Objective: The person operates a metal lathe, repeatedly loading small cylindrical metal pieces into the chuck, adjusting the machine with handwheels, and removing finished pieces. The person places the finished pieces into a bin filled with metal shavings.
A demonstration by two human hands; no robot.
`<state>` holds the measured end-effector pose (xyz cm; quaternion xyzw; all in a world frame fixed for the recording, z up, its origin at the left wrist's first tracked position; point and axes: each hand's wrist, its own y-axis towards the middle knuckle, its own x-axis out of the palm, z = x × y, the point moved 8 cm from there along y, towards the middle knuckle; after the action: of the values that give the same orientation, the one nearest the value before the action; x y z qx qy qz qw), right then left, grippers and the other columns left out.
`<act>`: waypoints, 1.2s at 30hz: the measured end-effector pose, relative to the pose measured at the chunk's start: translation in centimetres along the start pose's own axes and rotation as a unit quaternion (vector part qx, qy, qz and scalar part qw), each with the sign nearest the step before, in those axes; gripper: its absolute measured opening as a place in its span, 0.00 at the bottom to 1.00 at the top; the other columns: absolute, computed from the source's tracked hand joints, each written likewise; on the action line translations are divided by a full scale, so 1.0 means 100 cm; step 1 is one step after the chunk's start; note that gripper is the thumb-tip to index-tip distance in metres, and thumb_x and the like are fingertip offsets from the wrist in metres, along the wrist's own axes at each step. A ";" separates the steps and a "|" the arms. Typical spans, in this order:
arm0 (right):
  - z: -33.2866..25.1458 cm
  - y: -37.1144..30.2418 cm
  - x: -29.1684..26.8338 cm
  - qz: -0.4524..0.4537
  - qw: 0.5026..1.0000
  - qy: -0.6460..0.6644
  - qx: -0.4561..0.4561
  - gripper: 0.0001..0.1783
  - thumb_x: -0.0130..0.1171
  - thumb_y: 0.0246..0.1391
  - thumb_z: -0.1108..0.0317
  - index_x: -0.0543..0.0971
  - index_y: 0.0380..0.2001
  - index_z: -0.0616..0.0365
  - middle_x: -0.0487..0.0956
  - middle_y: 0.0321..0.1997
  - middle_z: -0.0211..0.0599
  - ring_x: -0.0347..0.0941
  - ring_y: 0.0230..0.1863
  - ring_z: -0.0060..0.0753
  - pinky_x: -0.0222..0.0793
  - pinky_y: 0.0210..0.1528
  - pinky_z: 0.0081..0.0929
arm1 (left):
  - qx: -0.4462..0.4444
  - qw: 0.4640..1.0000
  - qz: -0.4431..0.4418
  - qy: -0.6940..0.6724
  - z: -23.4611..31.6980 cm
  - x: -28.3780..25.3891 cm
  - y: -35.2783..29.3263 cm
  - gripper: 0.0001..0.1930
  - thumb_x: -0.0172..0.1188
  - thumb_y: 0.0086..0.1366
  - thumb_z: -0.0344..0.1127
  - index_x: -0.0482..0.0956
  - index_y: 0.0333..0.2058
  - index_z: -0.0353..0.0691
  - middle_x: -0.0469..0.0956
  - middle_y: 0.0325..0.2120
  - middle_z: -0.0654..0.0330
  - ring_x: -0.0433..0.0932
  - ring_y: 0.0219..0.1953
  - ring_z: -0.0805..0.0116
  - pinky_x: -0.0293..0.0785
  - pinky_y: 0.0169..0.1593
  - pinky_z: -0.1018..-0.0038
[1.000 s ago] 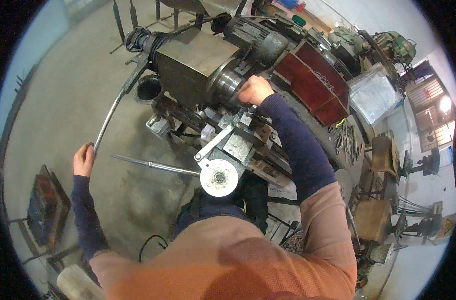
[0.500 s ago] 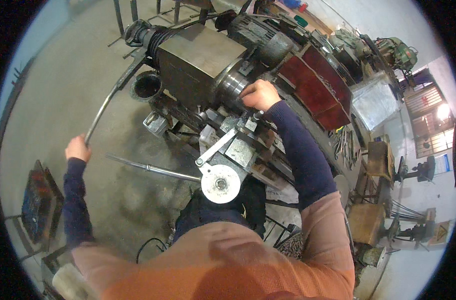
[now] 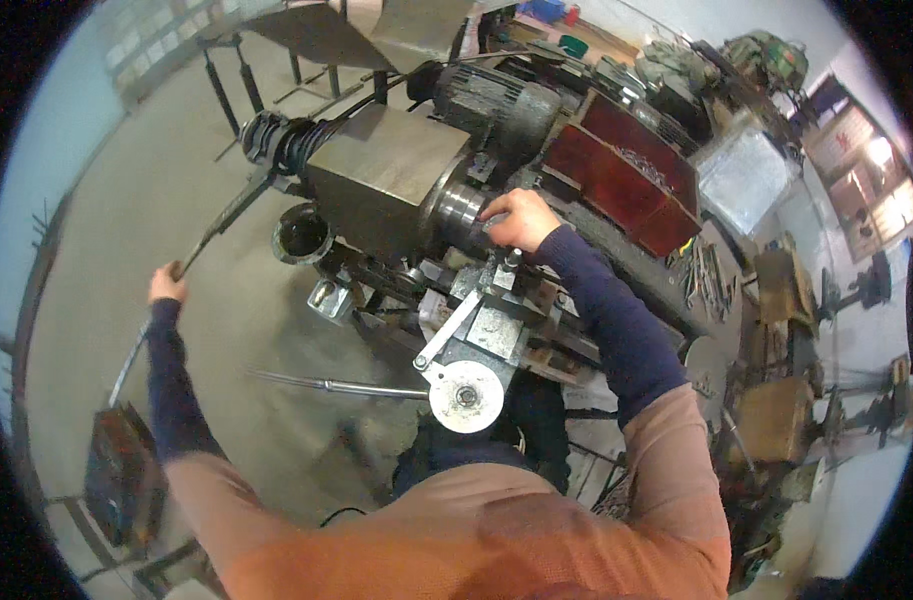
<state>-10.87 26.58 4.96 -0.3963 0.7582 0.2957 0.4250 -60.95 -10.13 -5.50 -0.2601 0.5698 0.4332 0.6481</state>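
My left hand is wrapped round a long metal rod that runs down from the far left end of a lathe. A thin length of rod also shows below that hand. At the bright round spindle nose, my right hand has its fingers bent together against the front face. Whatever lies between those fingertips is hidden. The boxy metal headstock cover stands left of the spindle. Nearer to me are the tool slide with a flat lever and a pale round disc.
A long steel handle sticks out left of the disc. Behind the spindle are a motor and a red metal tray with small parts. Several hand tools lie at right. A dark box-like object stands at lower left.
My view has shifted, so the lathe sits differently in it. My left hand is now farther along the rod, with rod showing below it. My right hand stays at the spindle nose.
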 end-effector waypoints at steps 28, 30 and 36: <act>0.354 -0.682 -0.120 0.028 0.705 -0.247 0.665 0.32 0.63 0.32 0.61 0.74 0.48 0.51 0.78 0.42 0.46 0.73 0.45 0.45 0.68 0.47 0.36 | 0.132 0.960 -0.231 -0.093 0.071 0.113 -0.136 0.18 0.58 0.55 0.42 0.74 0.42 0.39 0.78 0.28 0.51 0.78 0.29 0.59 0.74 0.32 0.66; 0.374 -0.704 -0.115 -0.018 0.664 -0.258 0.701 0.31 0.62 0.34 0.60 0.73 0.48 0.52 0.76 0.44 0.45 0.72 0.47 0.47 0.67 0.49 0.38 | -0.012 0.925 -0.264 -0.272 0.042 0.103 -0.161 0.17 0.58 0.55 0.41 0.75 0.40 0.36 0.77 0.24 0.53 0.78 0.24 0.63 0.74 0.25 0.69; 0.358 -0.701 -0.105 -0.032 0.619 -0.219 0.753 0.24 0.58 0.40 0.60 0.74 0.44 0.55 0.75 0.46 0.47 0.71 0.49 0.46 0.67 0.49 0.38 | -0.119 0.889 -0.148 -0.417 0.007 0.119 -0.201 0.17 0.49 0.56 0.39 0.76 0.35 0.30 0.72 0.16 0.57 0.72 0.14 0.70 0.69 0.17 0.75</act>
<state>66.95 22.56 -10.18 0.1151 0.5862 -0.3146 0.7377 -43.64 -16.23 -19.98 -0.2119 0.1460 0.4649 0.8471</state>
